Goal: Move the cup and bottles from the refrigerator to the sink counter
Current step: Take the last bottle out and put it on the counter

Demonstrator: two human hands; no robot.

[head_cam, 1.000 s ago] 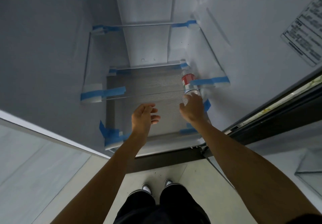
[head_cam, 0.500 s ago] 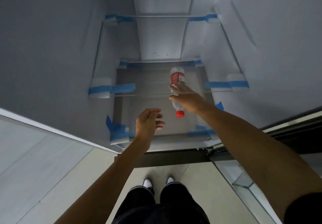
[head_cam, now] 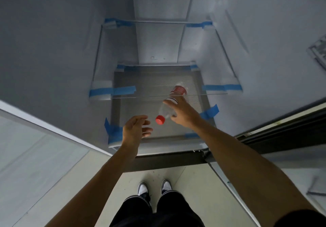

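Note:
A clear plastic bottle [head_cam: 172, 101] with a red label and a red cap lies tilted in the air inside the open refrigerator, cap pointing toward me. My right hand [head_cam: 182, 112] is shut on its middle from the right. Just left of the cap, my left hand [head_cam: 135, 129] hovers with its fingers loosely curled and holds nothing. No cup or other bottle is in view.
Glass shelves [head_cam: 158, 96] edged with blue tape span the refrigerator at two heights, above a grey ribbed floor panel [head_cam: 137, 113]. White refrigerator walls close in left and right. An open door edge [head_cam: 282, 129] runs at the right. My feet stand on the pale floor below.
My right hand took hold of the bottle at the shelf's right side, lifted it and drew it toward me, tilting the cap down-left. My left hand stayed nearby, empty.

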